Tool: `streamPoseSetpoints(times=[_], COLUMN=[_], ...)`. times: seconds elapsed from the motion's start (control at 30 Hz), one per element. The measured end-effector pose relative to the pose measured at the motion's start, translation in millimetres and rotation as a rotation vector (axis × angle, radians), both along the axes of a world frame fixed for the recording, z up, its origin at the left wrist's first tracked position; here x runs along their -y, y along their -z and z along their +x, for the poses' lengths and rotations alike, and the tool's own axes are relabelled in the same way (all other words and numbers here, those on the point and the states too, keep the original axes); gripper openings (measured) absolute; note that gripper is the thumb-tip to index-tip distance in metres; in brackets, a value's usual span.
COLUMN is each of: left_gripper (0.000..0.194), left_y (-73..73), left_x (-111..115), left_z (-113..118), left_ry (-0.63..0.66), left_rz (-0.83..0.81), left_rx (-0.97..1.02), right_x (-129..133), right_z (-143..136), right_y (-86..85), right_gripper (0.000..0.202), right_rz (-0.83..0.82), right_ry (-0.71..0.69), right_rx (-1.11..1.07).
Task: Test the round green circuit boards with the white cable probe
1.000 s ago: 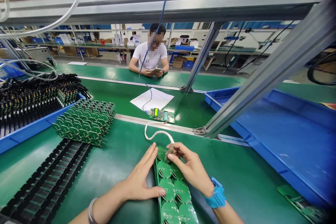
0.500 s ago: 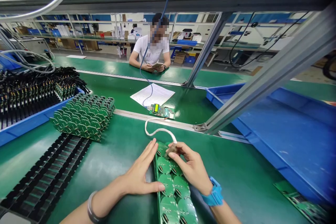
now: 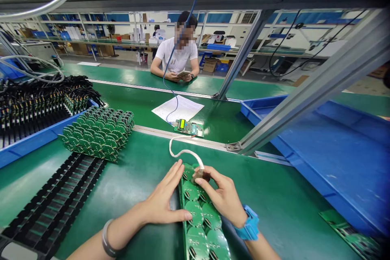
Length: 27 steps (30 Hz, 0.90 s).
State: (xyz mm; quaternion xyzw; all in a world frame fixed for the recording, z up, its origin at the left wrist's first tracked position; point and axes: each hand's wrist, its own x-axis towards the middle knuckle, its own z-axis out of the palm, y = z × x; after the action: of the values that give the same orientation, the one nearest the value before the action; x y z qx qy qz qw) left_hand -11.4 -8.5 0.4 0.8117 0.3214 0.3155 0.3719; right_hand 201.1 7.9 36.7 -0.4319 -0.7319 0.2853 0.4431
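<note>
A long panel of round green circuit boards point(image 3: 195, 213) lies on the green bench in front of me. My left hand point(image 3: 164, 199) rests along its left edge with fingers stretched out, the thumb on one of the boards. Between the thumb and fingers of my right hand point(image 3: 224, 195) is a brownish connector point(image 3: 199, 175), held at the far end of the panel. A white cable point(image 3: 184, 152) runs from that connector back to a small circuit board with a lit yellow-green display point(image 3: 183, 124). What the connector touches underneath is hidden by my fingers.
Stacked round circuit boards point(image 3: 97, 132) stand at left beside a black slotted rack point(image 3: 55, 207) and a blue tray point(image 3: 39, 144) of black cabled boards. A large blue tray point(image 3: 332, 158) sits right, behind a slanted metal post point(image 3: 307, 93). Across the bench sits a person point(image 3: 175, 55) near a paper sheet point(image 3: 179, 107).
The view has shifted very slightly. The connector in my right hand stands a little more upright over the panel's far end. My left hand keeps its place.
</note>
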Motion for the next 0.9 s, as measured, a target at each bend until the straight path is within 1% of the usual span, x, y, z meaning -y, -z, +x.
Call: streamPoseSetpoints(times=[0.33,0.5,0.63,0.77,0.9], left_gripper=[0.101,0.115,0.119,0.117,0.109], left_y=[0.8,1.1,3.0,3.1,1.5], left_x=[0.1,1.2,1.5,1.4,1.7], left_z=[0.0,1.2,0.8,-0.4,-1.1], left_ry=[0.004,0.024,0.024,0.022,0.034], left_rz=[0.008,0.037,0.055,0.054,0.056], left_rx=[-0.013,-0.053,-0.095,-0.097,-0.096], right_x=[1.9,2.2,2.8,4.0,4.6], right_z=[-3.3,-4.5,-5.9,-7.4,-8.5], right_y=[2.8,6.0,7.5,7.9,7.8], right_gripper=[0.011,0.014,0.016,0.016,0.017], right_rz=[0.05,0.075,0.08,0.088,0.088], right_ry=[0.021,0.033,0.05,0.059,0.059], right_rx=[-0.003,-0.025,-0.028,-0.037,-0.042])
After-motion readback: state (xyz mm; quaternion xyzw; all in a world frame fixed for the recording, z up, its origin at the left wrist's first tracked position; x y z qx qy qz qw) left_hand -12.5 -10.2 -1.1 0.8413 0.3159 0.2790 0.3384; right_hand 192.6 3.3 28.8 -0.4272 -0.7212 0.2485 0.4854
